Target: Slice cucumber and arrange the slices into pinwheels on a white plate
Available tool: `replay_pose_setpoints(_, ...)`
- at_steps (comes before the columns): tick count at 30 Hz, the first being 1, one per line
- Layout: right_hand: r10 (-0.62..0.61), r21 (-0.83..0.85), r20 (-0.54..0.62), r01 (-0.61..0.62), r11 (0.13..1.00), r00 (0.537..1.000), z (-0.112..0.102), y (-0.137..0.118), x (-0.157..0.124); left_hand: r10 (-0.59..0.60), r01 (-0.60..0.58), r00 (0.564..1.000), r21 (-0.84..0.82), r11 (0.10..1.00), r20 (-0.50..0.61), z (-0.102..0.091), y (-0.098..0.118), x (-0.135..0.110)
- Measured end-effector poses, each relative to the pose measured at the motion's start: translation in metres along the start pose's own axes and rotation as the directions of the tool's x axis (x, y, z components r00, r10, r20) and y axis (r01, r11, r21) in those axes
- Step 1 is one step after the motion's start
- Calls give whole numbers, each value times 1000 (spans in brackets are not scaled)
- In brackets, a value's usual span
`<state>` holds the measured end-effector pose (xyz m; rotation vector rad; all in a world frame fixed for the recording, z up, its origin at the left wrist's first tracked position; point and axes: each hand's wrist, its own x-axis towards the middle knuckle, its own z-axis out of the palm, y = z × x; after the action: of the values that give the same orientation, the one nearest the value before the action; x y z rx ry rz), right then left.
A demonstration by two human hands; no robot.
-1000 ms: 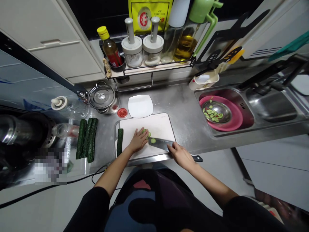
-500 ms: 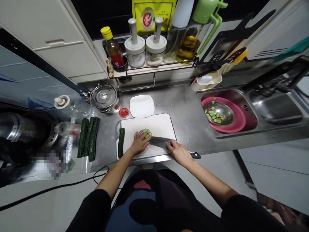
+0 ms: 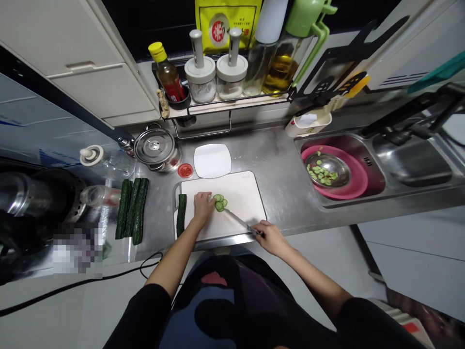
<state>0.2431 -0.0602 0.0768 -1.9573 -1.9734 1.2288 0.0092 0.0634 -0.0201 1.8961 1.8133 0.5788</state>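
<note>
My right hand [image 3: 271,237] is closed around the handle of a kitchen knife [image 3: 239,221]. The blade looks thin from above and points up and left, its tip by a small cluster of cucumber slices [image 3: 219,203]. These green slices lie on the white cutting board [image 3: 243,189]. Just left of them, my left hand [image 3: 204,208] rests with its fingers partly spread, the fingertips at the edge of the slices; I see nothing gripped in it. A dark green piece of cucumber [image 3: 181,215] lies along the board's left side.
Behind the board are a white plate [image 3: 212,161], a red dish [image 3: 185,170] and a lidded pot [image 3: 154,148]. Whole cucumbers [image 3: 131,211] lie to the left. A pink basin [image 3: 358,179] with a metal bowl of slices sits in the sink at right.
My left hand has shifted left off the cucumber slices, which show more fully. The knife has turned from its broad face to a thin edge view, its handle end nearer me.
</note>
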Motion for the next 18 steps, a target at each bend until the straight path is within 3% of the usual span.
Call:
replay_pose_setpoints(6,6,35,66,-9,999,998,20,-15,11,-193,184,961,67,981,196,-4,25,14)
replay_pose_setpoints(9,5,27,59,-7,1000,998,24,-15,16,-210,228,938,-34,973,276,-9,31,14)
replay_pose_setpoints(13,15,11,57,-16,1000,998,26,-17,24,-324,383,915,-265,885,238,-15,31,14)
replay_pose_setpoints(18,69,2,53,-69,998,996,31,-22,29,-452,493,868,-448,746,203,-26,17,16)
